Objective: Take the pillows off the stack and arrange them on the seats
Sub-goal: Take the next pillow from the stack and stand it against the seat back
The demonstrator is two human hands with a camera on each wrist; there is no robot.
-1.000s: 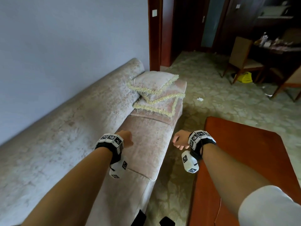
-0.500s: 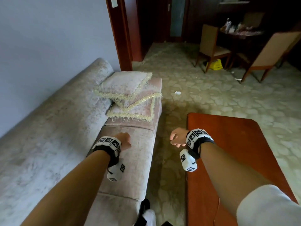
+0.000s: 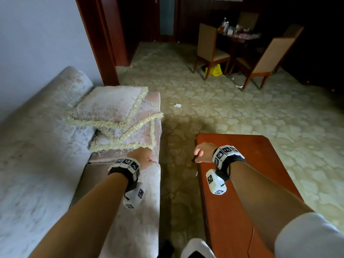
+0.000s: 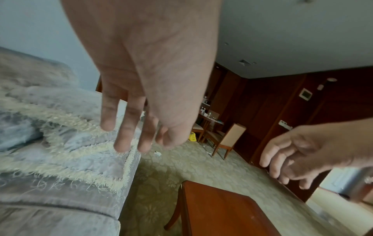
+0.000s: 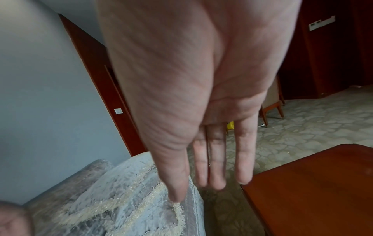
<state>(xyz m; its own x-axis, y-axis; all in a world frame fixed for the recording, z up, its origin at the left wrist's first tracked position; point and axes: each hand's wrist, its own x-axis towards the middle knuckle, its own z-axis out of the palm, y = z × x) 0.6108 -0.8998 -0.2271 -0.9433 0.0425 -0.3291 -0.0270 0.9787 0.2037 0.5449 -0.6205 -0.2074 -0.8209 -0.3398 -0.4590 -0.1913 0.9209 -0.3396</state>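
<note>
The pillows (image 3: 111, 116) lie stacked at the far end of the sofa (image 3: 37, 155), on the last seat cushion beside the dark door frame (image 3: 96, 41). The top pillow (image 3: 108, 105) sits skewed on the ones below, so their pale fringed edges (image 3: 130, 127) fan out toward the front of the seat. How many are in the pile is hard to tell.

Both hands are empty. The left hand (image 3: 142, 157) reaches over the seat just short of the nearest fringed corner, its fingers (image 4: 123, 127) straight, slightly spread and hanging down. The right hand (image 3: 203, 152) hovers over the near corner of the wooden table (image 3: 260, 183), across the gap from the sofa, fingers (image 5: 216, 159) straight and close together, touching nothing.

The pillows look soft, light and floppy — plush covers that should give under a grip and sag if lifted by one corner. The fringe looks thin and frayed, a poor thing to pull on. A better hold is likely the body of the top pillow, one hand on each side edge, thumbs on top and fingers underneath — lifting it clear so the lower ones do not drag off the seat.
</note>
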